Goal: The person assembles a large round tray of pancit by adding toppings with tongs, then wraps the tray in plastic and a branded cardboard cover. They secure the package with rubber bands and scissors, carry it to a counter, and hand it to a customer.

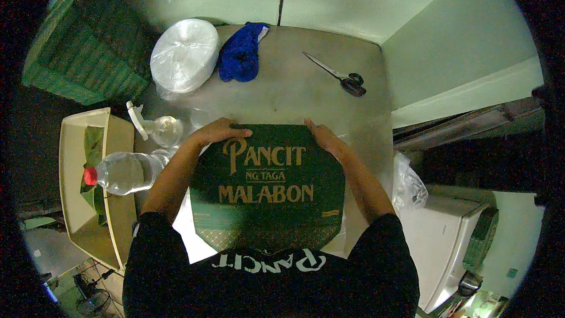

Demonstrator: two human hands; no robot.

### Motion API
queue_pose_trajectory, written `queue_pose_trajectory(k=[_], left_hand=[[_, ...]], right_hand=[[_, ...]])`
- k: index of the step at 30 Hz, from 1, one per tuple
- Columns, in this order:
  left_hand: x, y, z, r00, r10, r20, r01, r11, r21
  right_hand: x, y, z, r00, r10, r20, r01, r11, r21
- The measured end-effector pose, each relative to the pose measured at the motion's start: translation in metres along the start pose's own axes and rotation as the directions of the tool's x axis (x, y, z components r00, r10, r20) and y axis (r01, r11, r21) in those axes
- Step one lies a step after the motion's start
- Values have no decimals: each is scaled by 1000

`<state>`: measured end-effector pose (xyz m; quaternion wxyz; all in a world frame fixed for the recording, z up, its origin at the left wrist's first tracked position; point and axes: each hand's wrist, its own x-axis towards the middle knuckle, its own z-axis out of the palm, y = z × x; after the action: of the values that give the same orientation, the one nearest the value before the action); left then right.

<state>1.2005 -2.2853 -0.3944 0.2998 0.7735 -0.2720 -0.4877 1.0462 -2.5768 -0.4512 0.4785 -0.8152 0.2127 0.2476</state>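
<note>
A dark green octagonal food box (268, 168) with gold lettering lies in front of my body, its near edge close to my black shirt. My left hand (220, 132) is on its far left corner, the thumb lying over the top face and the other fingers out of sight behind the edge. At the far right corner, my right hand (322, 138) grips the edge in the same way, with most fingers hidden. Between the hands, the far edge of the box runs straight across.
Beyond the box on the grey table (282, 91) are scissors (340, 75), a blue cloth (241, 53) and a plastic-wrapped white roll (185, 56). To the left stand a spray bottle (165, 131), a red-capped clear bottle (129, 172), a cream bin (118, 232) and stacked green boxes (88, 47).
</note>
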Motion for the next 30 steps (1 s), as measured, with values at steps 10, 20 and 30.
queue_pose_trajectory(k=[10, 20, 30], left_hand=[[-57, -107, 19, 992, -100, 74, 124, 792, -598], [-82, -128, 89, 884, -199, -423, -158, 725, -671], [-103, -110, 116, 766, -244, -594, -23, 914, -404]], right_hand=[[-55, 49, -16, 973, 128, 192, -221, 753, 619], [-63, 133, 7, 957, 44, -287, 27, 971, 237], [-154, 192, 31, 961, 239, 137, -243, 504, 829]])
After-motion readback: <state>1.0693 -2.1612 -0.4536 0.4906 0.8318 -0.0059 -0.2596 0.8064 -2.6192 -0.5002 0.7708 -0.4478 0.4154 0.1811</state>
